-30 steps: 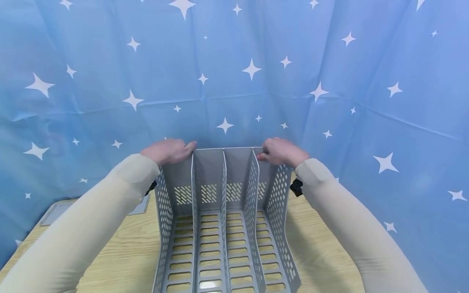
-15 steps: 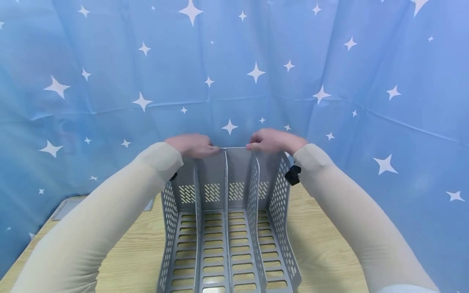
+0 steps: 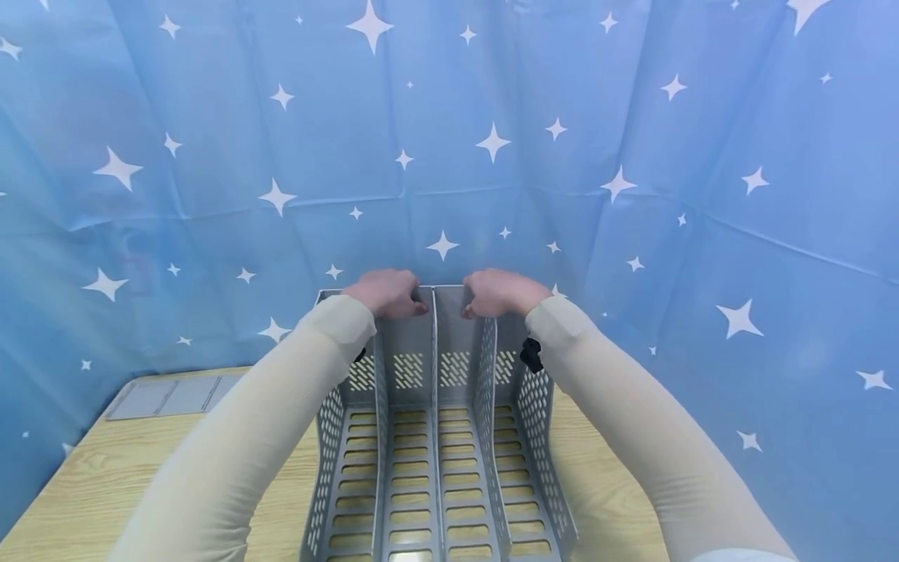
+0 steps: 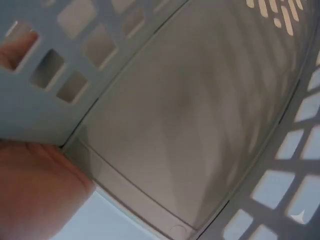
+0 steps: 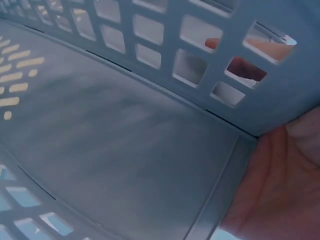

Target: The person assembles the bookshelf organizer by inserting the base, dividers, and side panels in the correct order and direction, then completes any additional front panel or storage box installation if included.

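Observation:
A grey plastic file rack (image 3: 410, 347) with several compartments, perforated dividers and a slotted base stands on the wooden table. In the head view my left hand (image 3: 386, 294) grips the top edge of its back panel, left of the middle. Just right of the middle my right hand (image 3: 504, 294) holds the same edge, thumb on the inner side. Both wrist views look into a compartment, showing the back panel (image 4: 175, 110) and a perforated divider (image 5: 150, 30). The left palm (image 4: 40, 190) and right palm (image 5: 280, 185) lie at the top corner there. Fingers behind the panel are hidden.
Flat grey panels (image 3: 172, 396) lie on the table (image 3: 105, 476) at the back left, partly behind the left sleeve (image 3: 260, 437). A blue curtain (image 3: 449, 117) with white stars hangs close behind the rack and along both sides.
Along the rack's top edge my left hand has slid right and my right hand left, so they are nearer each other. The rack looks nearly still; the view has shifted slightly.

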A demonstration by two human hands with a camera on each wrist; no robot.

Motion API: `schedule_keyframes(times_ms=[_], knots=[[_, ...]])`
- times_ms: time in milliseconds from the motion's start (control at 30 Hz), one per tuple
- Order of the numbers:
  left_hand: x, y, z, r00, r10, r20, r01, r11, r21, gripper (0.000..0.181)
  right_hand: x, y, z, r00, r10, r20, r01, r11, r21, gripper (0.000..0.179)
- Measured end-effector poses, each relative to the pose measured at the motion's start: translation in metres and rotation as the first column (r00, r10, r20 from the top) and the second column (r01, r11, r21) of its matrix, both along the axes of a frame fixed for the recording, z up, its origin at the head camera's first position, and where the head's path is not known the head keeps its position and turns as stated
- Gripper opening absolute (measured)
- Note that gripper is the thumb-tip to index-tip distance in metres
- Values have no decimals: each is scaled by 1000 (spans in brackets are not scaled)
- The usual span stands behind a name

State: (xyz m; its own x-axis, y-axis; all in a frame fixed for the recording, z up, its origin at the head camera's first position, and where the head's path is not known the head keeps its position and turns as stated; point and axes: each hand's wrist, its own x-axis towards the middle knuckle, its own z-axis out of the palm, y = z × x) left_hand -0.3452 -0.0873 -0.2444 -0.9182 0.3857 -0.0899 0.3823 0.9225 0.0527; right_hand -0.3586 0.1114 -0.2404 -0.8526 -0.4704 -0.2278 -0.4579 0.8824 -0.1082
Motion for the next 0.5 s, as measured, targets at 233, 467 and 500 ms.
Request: schedule_keyframes(times_ms=[233, 467, 500], knots=[[-3, -1, -8, 998, 17, -64, -16, 1000, 14, 32, -3, -2, -3, 999, -48, -16, 48, 999, 16, 37], [-2, -3, -14, 991, 39, -127, -36, 999, 31, 32, -5, -13, -1, 997, -9, -75, 14, 998, 61, 24], [-1, -3, -15, 991, 39, -127, -35, 999, 32, 33, -5, -14, -3, 997, -3, -83, 9, 998, 66, 26]])
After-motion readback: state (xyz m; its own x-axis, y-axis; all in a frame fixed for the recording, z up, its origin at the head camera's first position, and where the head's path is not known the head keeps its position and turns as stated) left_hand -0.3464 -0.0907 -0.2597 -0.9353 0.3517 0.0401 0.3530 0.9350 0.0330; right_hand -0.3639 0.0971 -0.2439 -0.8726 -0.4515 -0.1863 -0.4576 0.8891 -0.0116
